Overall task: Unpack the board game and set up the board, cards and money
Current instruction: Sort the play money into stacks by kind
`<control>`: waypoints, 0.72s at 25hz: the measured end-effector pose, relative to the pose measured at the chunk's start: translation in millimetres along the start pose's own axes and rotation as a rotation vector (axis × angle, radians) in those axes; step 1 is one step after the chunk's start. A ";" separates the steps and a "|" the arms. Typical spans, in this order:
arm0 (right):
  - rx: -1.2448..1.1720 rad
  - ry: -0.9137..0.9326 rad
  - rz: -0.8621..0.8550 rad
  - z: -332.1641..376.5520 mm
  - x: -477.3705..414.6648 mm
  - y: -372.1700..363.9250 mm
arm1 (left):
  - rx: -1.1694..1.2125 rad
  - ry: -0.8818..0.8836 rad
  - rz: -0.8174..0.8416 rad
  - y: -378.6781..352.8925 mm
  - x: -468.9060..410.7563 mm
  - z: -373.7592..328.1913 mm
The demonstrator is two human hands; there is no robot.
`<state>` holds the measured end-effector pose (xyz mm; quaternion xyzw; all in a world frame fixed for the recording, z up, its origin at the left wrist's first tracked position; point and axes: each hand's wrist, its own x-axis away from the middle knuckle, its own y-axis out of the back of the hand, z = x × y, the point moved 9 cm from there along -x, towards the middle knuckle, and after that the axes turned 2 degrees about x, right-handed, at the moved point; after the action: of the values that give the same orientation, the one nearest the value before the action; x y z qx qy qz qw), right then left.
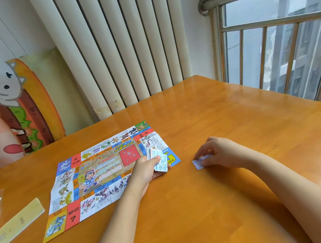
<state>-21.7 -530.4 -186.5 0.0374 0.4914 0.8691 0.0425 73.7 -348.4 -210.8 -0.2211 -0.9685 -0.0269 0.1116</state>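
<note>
Your left hand (148, 170) curls round the stack of money (157, 159) above the board's (93, 176) right edge, a ready supply to deal from. Your right hand (218, 152), fingers bent, pinches a single note (200, 162) against the table (226, 204) just right of the board, probably to start a pile.

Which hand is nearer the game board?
Left. The left hand holds a stack of notes over the game board's right edge. The right hand is off the board to its right, pinching a single note on the table.
</note>
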 end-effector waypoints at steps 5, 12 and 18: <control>-0.036 0.054 0.069 9.3 3.5 -4.9 | 0.011 0.001 -0.006 -0.2 -0.4 -1.2; -0.119 0.053 -0.001 12.5 5.8 3.4 | 0.166 -0.119 -0.015 -2.3 8.4 -11.7; -0.717 -0.005 -0.192 13.3 12.5 28.0 | 0.122 -0.192 0.025 -36.1 29.7 -21.1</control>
<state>-33.8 -532.1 -155.4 -0.0238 0.1568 0.9780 0.1354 36.3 -370.6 -183.6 -0.2275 -0.9717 0.0546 0.0320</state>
